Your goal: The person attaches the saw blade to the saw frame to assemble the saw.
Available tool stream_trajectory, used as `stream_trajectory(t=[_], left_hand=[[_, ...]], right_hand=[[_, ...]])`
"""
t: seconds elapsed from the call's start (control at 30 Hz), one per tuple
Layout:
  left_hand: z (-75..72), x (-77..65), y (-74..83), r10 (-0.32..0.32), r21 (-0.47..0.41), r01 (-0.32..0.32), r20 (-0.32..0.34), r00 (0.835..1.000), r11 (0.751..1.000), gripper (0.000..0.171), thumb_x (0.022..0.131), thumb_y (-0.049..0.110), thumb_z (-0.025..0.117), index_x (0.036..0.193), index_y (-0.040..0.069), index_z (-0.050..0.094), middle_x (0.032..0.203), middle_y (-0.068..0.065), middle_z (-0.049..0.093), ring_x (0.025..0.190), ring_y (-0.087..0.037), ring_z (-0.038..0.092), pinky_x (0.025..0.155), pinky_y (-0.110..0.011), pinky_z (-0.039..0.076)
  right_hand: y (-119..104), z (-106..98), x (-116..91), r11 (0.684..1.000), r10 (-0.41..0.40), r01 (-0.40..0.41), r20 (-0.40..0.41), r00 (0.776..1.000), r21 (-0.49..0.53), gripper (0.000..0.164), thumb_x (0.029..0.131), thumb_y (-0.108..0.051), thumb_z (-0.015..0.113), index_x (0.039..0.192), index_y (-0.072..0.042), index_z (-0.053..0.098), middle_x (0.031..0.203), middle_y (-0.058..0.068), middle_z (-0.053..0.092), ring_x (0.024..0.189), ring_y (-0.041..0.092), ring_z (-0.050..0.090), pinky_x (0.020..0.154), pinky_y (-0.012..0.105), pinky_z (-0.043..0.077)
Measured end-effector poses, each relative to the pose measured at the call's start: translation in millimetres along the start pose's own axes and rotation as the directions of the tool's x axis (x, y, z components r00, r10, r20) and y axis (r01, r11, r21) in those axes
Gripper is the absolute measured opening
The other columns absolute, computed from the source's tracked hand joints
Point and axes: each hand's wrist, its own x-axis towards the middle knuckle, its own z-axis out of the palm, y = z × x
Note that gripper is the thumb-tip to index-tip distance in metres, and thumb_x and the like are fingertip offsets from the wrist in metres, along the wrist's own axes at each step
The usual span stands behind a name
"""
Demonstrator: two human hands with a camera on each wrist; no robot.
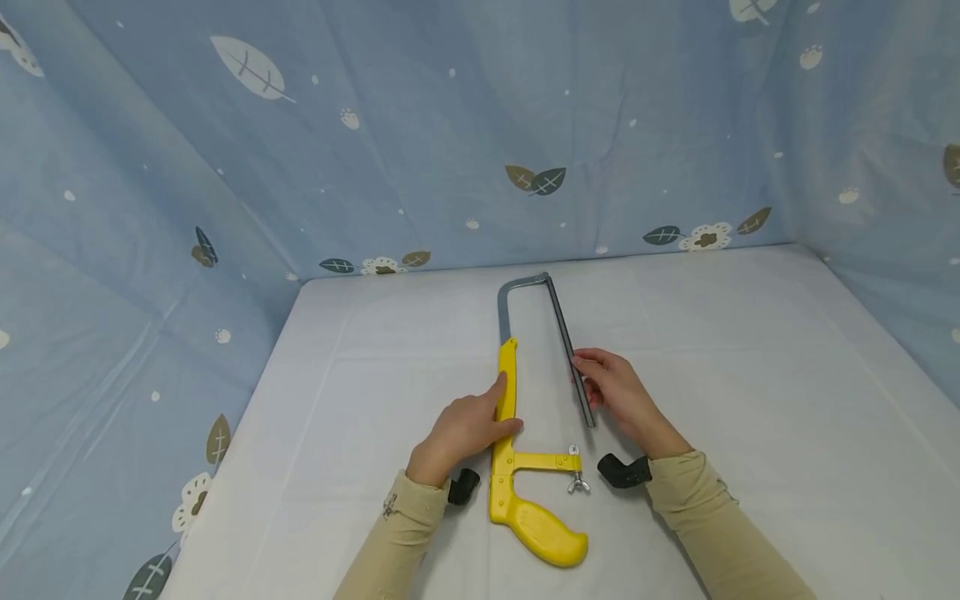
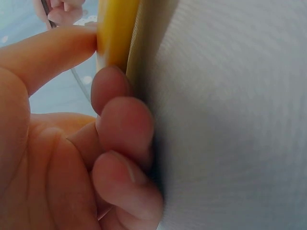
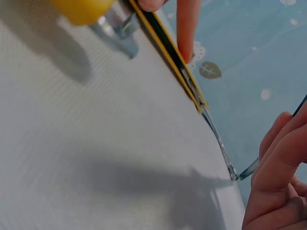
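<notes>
Over the white table (image 1: pixel 390 358), the left hand (image 1: pixel 465 429) curled its fingers round the yellow hacksaw frame (image 1: pixel 507 358) and the right hand (image 1: pixel 618 396) pinched the blade (image 1: pixel 559 318), near end loose. A sideways twist could have unhooked the far end.

Both forearms (image 1: pixel 393 537) angle forward and inward, left hand (image 1: pixel 467 427) back upward, gripping between thumb and fingers, right hand (image 1: pixel 618 396) pinching, fingers curled.

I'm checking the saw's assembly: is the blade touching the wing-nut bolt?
Apart. In the head view, the blade ends short of the wing-nut bolt, with white cloth visible between them.
</notes>
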Motion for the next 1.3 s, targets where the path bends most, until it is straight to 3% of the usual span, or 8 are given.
stream_trajectory(t=[0.3, 0.53, 0.77, 1.0, 1.3], left_hand=[[-0.1, -0.7, 0.3, -0.006, -0.006, 0.006, 0.001, 1.0, 1.0, 0.079, 0.083, 0.048, 0.055, 0.144, 0.014, 0.018, 0.058, 0.001, 0.042, 0.051, -0.014, 0.041, 0.053, -0.026, 0.034], [-1.3, -1.0, 1.4, -0.013, 0.001, 0.013, 0.003, 1.0, 1.0, 0.079, 0.083, 0.048, 0.055, 0.144, 0.014, 0.017, 0.058, 0.001, 0.042, 0.052, -0.015, 0.042, 0.053, -0.026, 0.034], [-1.2, -1.0, 1.8, -0.016, -0.003, 0.016, 0.007, 1.0, 1.0, 0.079, 0.083, 0.048, 0.055, 0.144, 0.014, 0.017, 0.059, 0.001, 0.042, 0.053, -0.015, 0.042, 0.054, -0.026, 0.034], [-1.3, -1.3, 2.5, -0.013, -0.004, 0.013, 0.004, 1.0, 1.0, 0.079, 0.083, 0.048, 0.056, 0.144, 0.014, 0.018, 0.058, 0.001, 0.042, 0.051, -0.015, 0.041, 0.052, -0.026, 0.034], [-1.3, -0.9, 2.1, -0.014, -0.004, 0.014, 0.002, 1.0, 1.0, 0.079, 0.083, 0.048, 0.055, 0.144, 0.015, 0.018, 0.061, 0.001, 0.044, 0.056, -0.014, 0.044, 0.057, -0.027, 0.036]], right_hand=[[0.1, -3.5, 1.1, 0.998, 0.023, -0.023, -0.005, 1.0, 0.066, 0.044, 0.091, -0.026, 0.051, 0.125, 0.001, 0.043, 0.096, 0.019, 0.056, 0.052, 0.006, 0.043, 0.045, 0.02, 0.038], [-1.0, -1.3, 1.7, 0.997, 0.018, -0.017, -0.003, 1.0, 0.075, 0.043, 0.091, -0.025, 0.052, 0.123, 0.001, 0.044, 0.087, 0.01, 0.058, 0.05, 0.006, 0.043, 0.043, 0.02, 0.038], [-1.9, 0.7, -0.2, 0.998, 0.022, -0.022, 0.002, 1.0, 0.06, 0.042, 0.091, -0.025, 0.051, 0.123, 0.0, 0.044, 0.089, 0.014, 0.058, 0.049, 0.006, 0.042, 0.043, 0.02, 0.039], [-2.8, 1.3, -1.0, 0.999, 0.024, -0.024, 0.001, 1.0, 0.044, 0.043, 0.091, -0.026, 0.052, 0.123, 0.001, 0.044, 0.085, 0.007, 0.058, 0.048, 0.007, 0.042, 0.042, 0.021, 0.039], [-2.1, 1.2, -1.5, 0.998, 0.038, -0.038, 0.008, 0.999, 0.041, 0.045, 0.09, -0.028, 0.052, 0.123, 0.001, 0.044, 0.09, 0.012, 0.056, 0.049, 0.007, 0.041, 0.042, 0.021, 0.038]])
